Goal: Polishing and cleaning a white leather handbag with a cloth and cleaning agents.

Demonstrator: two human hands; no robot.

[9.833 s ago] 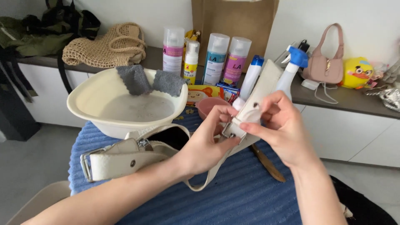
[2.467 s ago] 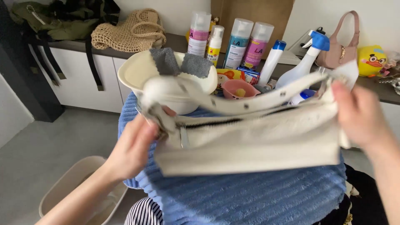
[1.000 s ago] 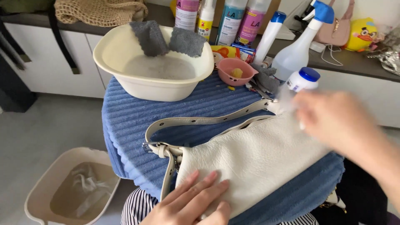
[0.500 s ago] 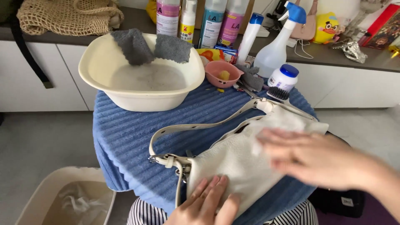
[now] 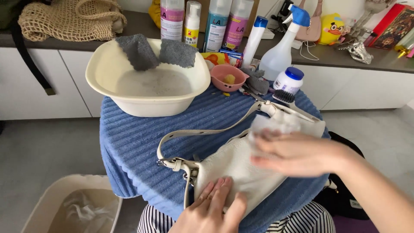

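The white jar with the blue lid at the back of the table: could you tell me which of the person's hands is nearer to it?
Right. The right hand lies on the white bag, just in front of the jar; the left hand presses the bag's near edge, much farther away.

Single head view, steep downward, close over blue-covered table (image 5: 138, 133); counter behind.
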